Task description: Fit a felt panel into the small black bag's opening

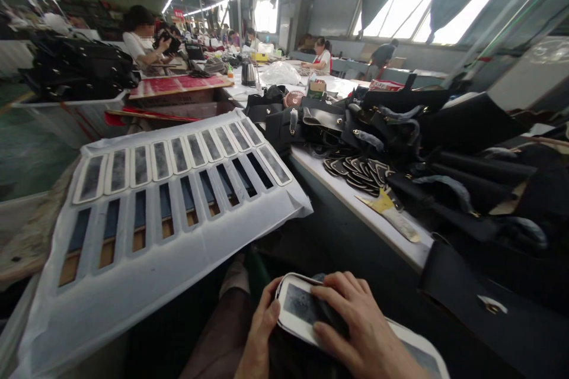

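White plastic frames are what this work turns on: the person holds one white-rimmed template (299, 309) low over the lap, at the near edge of the big white slotted sheet (146, 213) that slopes up to the left. The left hand (260, 331) is curled around the template's near-left corner, fingers closed on its rim; the right hand (360, 328) lies flat over a dark leather piece (329, 315), pressing it into the template's window, fingers spread rather than clenched. Judging by the sheet, the batch looks roughly half along: the row of filled templates (178, 157) on its far side shows about a dozen grey-dark pieces seated in their frames, while the row of open slots (160, 213) nearer the person stands bare, with wood and blue showing through. So the piece in hand seems to be one of many left to seat. Right of the sheet, across a dark gap, a white worktable (355, 201) carries a fan of small cut leather shapes (355, 172) and a heap of black bag parts (444, 148), apparently stock waiting. Beyond the sheet's far edge, other workers sit at long benches; their hands are well apart from this person's own.
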Action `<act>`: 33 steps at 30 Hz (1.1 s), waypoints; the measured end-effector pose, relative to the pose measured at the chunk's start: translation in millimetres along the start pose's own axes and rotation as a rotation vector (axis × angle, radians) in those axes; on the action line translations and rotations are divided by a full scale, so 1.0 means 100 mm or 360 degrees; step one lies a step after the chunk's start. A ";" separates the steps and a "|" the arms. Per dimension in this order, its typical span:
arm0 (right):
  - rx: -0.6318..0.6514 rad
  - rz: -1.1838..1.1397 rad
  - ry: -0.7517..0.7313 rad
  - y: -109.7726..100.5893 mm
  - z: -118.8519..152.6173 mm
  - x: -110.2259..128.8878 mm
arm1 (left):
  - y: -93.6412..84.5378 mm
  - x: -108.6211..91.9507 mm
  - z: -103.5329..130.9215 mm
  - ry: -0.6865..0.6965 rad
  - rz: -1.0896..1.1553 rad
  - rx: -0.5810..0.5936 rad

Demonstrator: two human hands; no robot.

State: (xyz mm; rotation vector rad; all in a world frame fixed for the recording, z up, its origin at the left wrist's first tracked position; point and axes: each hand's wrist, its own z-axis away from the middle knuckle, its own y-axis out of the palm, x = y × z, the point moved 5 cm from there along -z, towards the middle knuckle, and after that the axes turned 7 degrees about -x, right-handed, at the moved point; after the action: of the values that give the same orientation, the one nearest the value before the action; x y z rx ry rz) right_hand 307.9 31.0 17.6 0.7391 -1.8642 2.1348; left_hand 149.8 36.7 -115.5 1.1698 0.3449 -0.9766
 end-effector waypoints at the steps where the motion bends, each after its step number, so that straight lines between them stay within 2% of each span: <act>1: -0.0018 0.0012 -0.0016 0.01 -0.02 0.03 | 0.01 -0.01 0.01 0.0001 0.0045 -0.0011; 5: -0.0040 0.0039 -0.0064 0.02 -0.06 0.07 | 0.01 -0.02 0.00 -0.0019 0.0087 -0.0032; 12: -0.0004 -0.0067 0.0004 -0.06 -0.14 0.06 | -0.09 0.02 -0.04 0.0065 -0.0163 0.0024; 20: 0.0151 -0.0068 -0.0012 0.05 -0.17 -0.03 | 0.05 -0.11 0.08 0.0035 -0.0219 0.0020; 23: 0.0119 -0.0085 -0.0186 0.10 -0.11 0.02 | 0.05 -0.10 0.07 0.0049 -0.0209 0.0046; 26: 0.0028 -0.0042 -0.0431 0.17 -0.06 0.05 | 0.01 -0.02 0.04 0.0024 -0.0114 0.0105; 28: -0.0040 -0.0008 -0.0503 0.24 -0.04 0.00 | -0.03 0.02 0.01 -0.0027 0.0028 0.0115; 31: -0.0074 -0.0064 -0.0509 0.38 -0.04 -0.10 | -0.05 0.08 -0.05 -0.0213 0.0296 0.0049; 33: -0.0066 -0.0139 -0.0417 0.46 -0.06 -0.15 | -0.03 0.11 -0.09 -0.0340 0.0410 0.0019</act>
State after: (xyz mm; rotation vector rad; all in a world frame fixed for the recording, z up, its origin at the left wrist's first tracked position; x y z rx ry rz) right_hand 297.7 30.9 -30.0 1.1159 -1.9527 2.0206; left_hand 155.8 39.4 -128.0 1.0780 0.0163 -0.8674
